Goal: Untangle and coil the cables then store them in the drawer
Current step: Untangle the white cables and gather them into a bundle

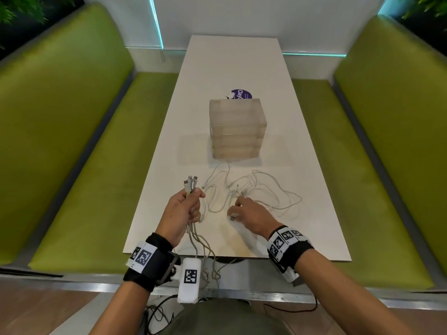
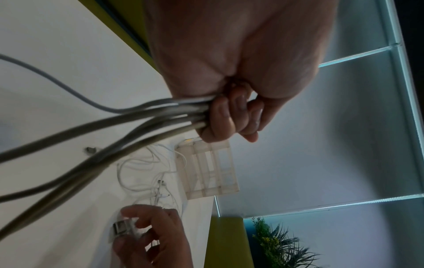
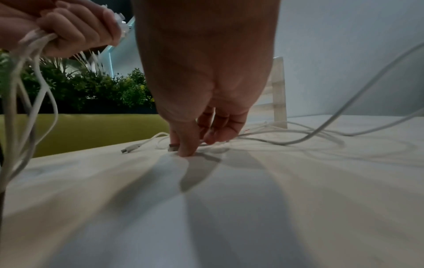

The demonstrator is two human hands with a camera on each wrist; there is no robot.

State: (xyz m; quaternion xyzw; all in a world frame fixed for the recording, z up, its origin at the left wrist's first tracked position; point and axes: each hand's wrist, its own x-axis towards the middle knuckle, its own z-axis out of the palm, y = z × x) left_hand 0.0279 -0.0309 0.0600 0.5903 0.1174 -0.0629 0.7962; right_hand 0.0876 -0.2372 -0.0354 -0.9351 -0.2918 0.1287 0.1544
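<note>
My left hand [image 1: 191, 206] is raised over the table's near left and grips a bundle of grey-white cables [image 2: 137, 116]. Their plugs [image 1: 190, 184] stick up out of the fist and the cords hang down past the table's edge. A tangle of thin white cables [image 1: 256, 192] lies on the white table [image 1: 232, 68] in front of a translucent drawer unit [image 1: 238, 129]. My right hand [image 1: 244, 211] reaches down at the tangle's near edge, and its thumb and fingers pinch a USB plug [image 2: 120, 226] lying there. The drawers look closed.
Green padded benches [image 1: 84, 165] run along both sides of the narrow table. A round purple sticker [image 1: 242, 94] lies behind the drawer unit. Another loose plug [image 3: 130, 149] lies left of my right hand. Dark cords trail on the floor below me.
</note>
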